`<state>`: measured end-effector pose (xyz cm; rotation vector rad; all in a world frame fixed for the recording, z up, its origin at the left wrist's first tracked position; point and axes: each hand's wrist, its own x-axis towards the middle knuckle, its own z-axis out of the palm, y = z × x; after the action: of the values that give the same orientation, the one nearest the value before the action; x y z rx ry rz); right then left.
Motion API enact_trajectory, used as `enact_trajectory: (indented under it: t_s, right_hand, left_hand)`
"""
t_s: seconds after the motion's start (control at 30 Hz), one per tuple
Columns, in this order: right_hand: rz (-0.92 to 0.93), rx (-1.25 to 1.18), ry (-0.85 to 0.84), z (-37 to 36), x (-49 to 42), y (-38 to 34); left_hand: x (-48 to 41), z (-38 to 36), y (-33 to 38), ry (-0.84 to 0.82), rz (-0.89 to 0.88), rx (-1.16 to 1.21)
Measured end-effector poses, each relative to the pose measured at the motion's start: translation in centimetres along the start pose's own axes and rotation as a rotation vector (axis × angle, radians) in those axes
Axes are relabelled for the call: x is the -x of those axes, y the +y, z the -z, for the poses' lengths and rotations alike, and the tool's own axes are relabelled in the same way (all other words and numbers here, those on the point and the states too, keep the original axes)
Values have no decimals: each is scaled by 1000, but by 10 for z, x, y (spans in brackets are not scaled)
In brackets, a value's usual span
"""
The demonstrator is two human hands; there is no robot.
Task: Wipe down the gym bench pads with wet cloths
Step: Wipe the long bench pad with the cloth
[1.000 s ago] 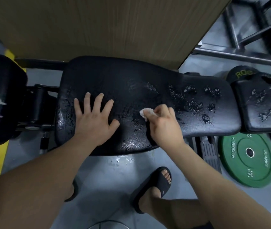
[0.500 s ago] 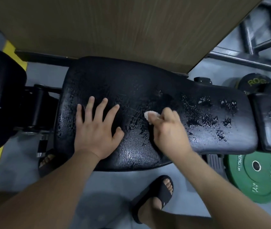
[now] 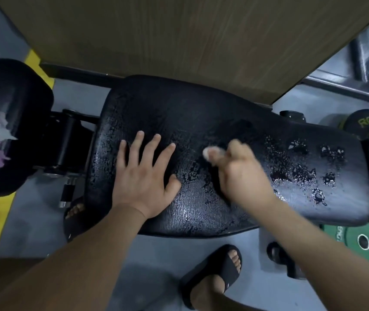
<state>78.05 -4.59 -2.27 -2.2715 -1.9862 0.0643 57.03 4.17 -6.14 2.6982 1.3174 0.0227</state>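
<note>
Two hands on the padded surface [image 3: 190, 108] | your left hand [image 3: 144, 176] stays flat, fingers spread wide | your right hand [image 3: 241, 176] pinches the cloth [image 3: 211, 151] in curled fingers, now blurred mid-stroke at centre | droplets [image 3: 302, 173] to its right remain unwiped.

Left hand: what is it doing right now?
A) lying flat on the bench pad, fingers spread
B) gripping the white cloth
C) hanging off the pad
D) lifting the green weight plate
A: the left hand lies flat with fingers spread on the bench pad; the right hand holds the white cloth.
</note>
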Motion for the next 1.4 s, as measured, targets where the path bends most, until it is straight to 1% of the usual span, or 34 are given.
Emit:
enact_trajectory:
  t_s: [0.07,0.13,0.17,0.2,0.27,0.33,0.4,0.43,0.47,0.53,0.6,0.67,0.7,0.73,0.8,0.87,0.93,1.0,1.07,1.1,1.13,1.2,1.33,1.4]
  right_hand:
    - [-145,44,77,-6,-36,29]
    - [-300,53,102,-8,-65,44]
    - [-342,55,102,-9,-70,42]
    - [-346,64,105,-11,-69,32]
    - [-241,43,93,-11,-47,3]
    - [-46,-43,22,-8,-12,-26]
    - [83,-89,-46,-4,2,-28]
    - [91,-88,-35,-4,-4,-16]
    - [47,-72,3,-6,-16,-2]
    - [-142,-18,101,-8,-47,27]
    - [-297,15,98,-10,-70,39]
    - [-329,31,80,-11,-71,20]
    - [-275,27,81,-12,-63,3]
    - [-183,7,79,-14,-50,-14]
    - [16,-57,11,-14,-22,-38]
    - [121,-77,-36,-11,-14,-30]
    - [85,-37,20,-13,-32,-2]
    - [-52,10,128,-15,-59,25]
    - [-175,15,167,-18,-77,36]
    - [-197,17,172,-19,-78,33]
    - [-181,21,170,-19,-73,26]
    - [-75,-6,130,-15,-44,6]
    - [182,-129,-103,-2,49,-31]
    - [277,-142,-141,2,76,-35]
  left_hand:
    - [0,0,0,0,-2,-4]
    - [0,1,1,2,2,-4]
    - [0,1,1,5,4,-4]
    - [0,1,1,7,5,-6]
    - [0,1,1,14,-1,-7]
    - [0,1,1,27,-3,-7]
    - [0,1,1,31,-2,-5]
    - [0,1,1,30,-3,-5]
    - [0,0,1,27,-5,-6]
    - [0,0,1,25,-4,-3]
    - [0,1,2,26,4,0]
    - [0,0,2,34,6,3]
    - [0,0,2,38,5,7]
    - [0,0,2,44,3,8]
    - [0,-1,1,52,3,5]
    - [0,-1,1,51,4,3]
    - [0,-2,1,50,6,7]
    - [0,-1,2,47,9,12]
    - [0,-1,3,51,12,17]
    - [0,-1,3,54,12,19]
    - [0,-1,3,57,11,18]
    - [0,-2,2,61,10,18]
    - [0,-3,1,57,5,18]
    - [0,-3,1,59,8,16]
